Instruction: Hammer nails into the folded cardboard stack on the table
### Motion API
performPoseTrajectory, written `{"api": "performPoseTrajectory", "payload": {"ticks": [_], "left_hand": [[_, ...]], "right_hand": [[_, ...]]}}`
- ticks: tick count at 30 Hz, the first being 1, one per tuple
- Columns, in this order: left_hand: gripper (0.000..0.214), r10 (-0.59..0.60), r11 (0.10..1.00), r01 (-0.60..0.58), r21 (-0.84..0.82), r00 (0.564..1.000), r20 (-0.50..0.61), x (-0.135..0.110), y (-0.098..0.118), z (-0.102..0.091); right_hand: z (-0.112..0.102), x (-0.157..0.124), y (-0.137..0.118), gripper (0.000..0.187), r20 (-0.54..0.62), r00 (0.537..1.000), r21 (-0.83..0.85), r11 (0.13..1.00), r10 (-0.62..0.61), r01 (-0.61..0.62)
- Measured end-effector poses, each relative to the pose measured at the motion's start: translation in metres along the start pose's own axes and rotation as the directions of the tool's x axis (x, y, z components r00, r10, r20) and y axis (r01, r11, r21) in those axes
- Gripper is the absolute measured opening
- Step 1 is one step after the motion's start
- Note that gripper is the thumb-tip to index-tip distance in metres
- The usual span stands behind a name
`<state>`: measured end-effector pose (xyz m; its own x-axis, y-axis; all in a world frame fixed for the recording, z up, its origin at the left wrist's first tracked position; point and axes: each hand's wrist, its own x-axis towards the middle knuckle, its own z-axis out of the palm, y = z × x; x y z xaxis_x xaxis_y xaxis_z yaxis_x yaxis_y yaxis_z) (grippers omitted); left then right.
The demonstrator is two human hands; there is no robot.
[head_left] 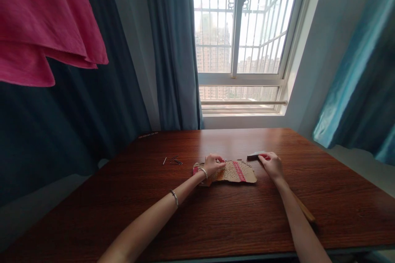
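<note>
A piece of brown cardboard [228,174], full of small holes and crossed by pink-red strips, lies flat on the table. Over its upper part, my left hand [212,165] pinches a small nail [225,160] between thumb and fingers; where the nail's tip rests is too small to make out. My right hand [273,165] is closed on a hammer [253,157] close to its dark metal head, right of the cardboard. The hammer's wooden handle runs back toward me, partly hidden under my right forearm. Several loose nails [178,162] lie left of the cardboard.
The brown wooden table [148,213] stretches to the wall below a barred window [236,41]. Dark blue curtains [174,49] hang at both sides. A pink cloth [46,20] hangs at the upper left. The table's front edge runs along the bottom.
</note>
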<state>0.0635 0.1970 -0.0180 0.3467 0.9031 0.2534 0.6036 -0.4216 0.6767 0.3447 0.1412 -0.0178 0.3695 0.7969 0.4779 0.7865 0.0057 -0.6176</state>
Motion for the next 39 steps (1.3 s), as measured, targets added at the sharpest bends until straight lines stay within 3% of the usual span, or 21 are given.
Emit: {"api": "performPoseTrajectory", "payload": {"ticks": [5, 10, 22, 26, 29, 31, 35, 39], "left_hand": [[0.019, 0.064, 0.994, -0.058, 0.090, 0.996, -0.062, -0.003, 0.004, 0.003], [0.016, 0.106, 0.986, -0.099, 0.134, 0.993, -0.045, -0.005, 0.004, 0.005], [0.020, 0.076, 0.988, -0.076, 0.133, 0.997, 0.004, 0.001, -0.006, 0.012], [0.021, 0.086, 0.989, -0.088, 0.117, 0.996, 0.027, 0.004, -0.011, 0.014], [0.022, 0.077, 0.991, -0.081, 0.105, 0.996, 0.040, 0.005, -0.014, 0.016], [0.023, 0.068, 0.993, -0.072, 0.090, 0.997, 0.044, 0.006, -0.015, 0.016], [0.024, 0.069, 0.996, -0.072, 0.046, 0.996, 0.064, 0.006, -0.015, 0.016], [0.025, 0.024, 0.999, -0.026, 0.022, 0.996, 0.086, 0.005, -0.012, 0.014]], "right_hand": [[-0.005, -0.009, 0.009, 0.032, 0.060, 0.992, -0.289, 0.953, 0.108, -0.086], [-0.008, -0.018, 0.015, 0.044, 0.197, 0.936, -0.475, 0.864, 0.292, -0.169], [-0.004, -0.021, 0.014, 0.029, 0.241, 0.952, -0.495, 0.868, 0.187, -0.045], [-0.009, -0.016, 0.005, 0.028, 0.208, 0.969, -0.307, 0.949, 0.135, -0.067], [-0.014, -0.013, -0.011, 0.028, 0.211, 0.971, 0.034, 0.992, 0.113, -0.123], [-0.017, -0.015, -0.027, 0.030, 0.271, 0.953, 0.283, 0.935, 0.138, -0.216], [-0.026, -0.024, -0.063, 0.032, 0.539, 0.836, 0.563, 0.693, 0.104, -0.449], [-0.031, -0.030, -0.089, 0.032, 0.727, 0.686, 0.558, 0.570, 0.014, -0.603]]}}
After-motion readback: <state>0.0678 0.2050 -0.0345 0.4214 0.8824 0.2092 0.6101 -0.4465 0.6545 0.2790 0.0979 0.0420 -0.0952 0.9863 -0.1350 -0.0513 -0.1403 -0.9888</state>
